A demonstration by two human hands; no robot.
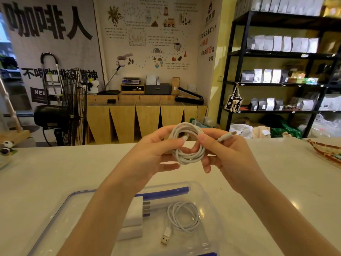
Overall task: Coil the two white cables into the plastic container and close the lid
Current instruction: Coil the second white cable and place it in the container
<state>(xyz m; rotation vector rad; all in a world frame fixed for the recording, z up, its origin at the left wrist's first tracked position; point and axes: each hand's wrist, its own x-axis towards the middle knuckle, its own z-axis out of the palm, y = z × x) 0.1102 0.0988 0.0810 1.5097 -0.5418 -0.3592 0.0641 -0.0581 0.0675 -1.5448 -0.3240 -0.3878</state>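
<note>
Two white cables: one coil (188,143) between both hands, another (183,217) boxed.

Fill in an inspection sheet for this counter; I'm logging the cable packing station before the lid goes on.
Surface: pale counter, glossy.
Job's things: clear plastic container open; its lid not identifiable.
Clutter: white chargers in the container; panda toy at far left.
Grippers: left hand and right hand both hold the coiled cable above the counter.
Cables: second coil lies in the container, USB plug loose.
Surroundings: black shelves with bags, standing fan.
</note>
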